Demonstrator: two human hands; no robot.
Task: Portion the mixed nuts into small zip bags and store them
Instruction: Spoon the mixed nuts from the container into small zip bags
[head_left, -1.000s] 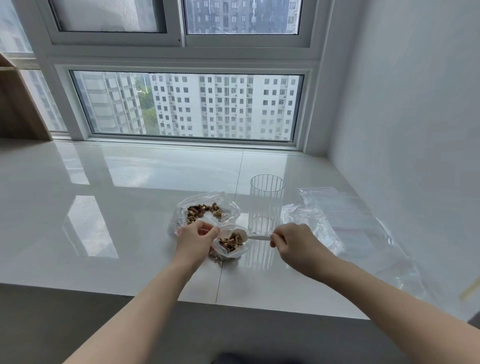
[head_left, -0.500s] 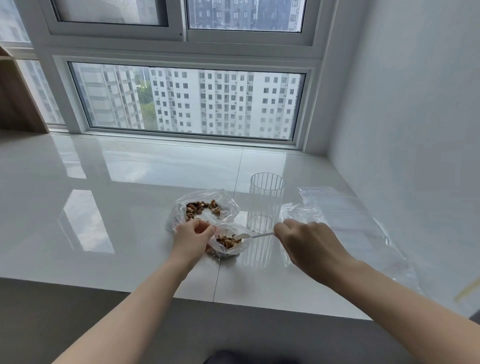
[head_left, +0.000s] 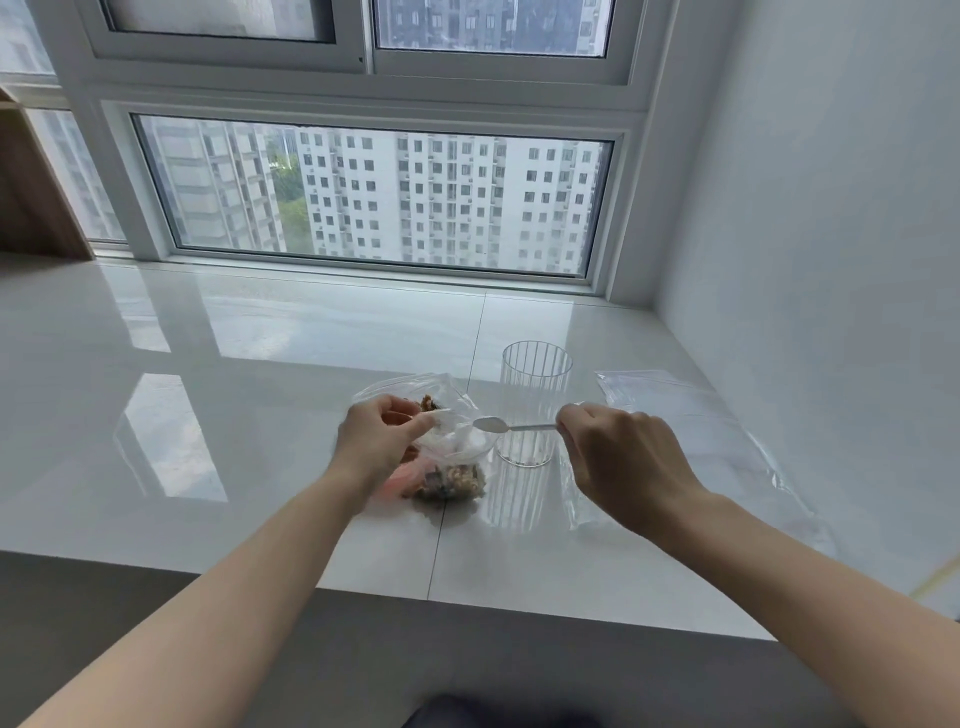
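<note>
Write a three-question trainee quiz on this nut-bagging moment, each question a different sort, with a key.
1. True or false: the spoon in the right hand is heaped with nuts.
2. Which thing stands upright right of the small bag? A) a mug B) a ribbed glass C) a bottle
3. Fill in: the left hand pinches the small bag's ____.

Key:
1. False; the bowl looks empty.
2. B
3. top edge (its mouth)
</note>
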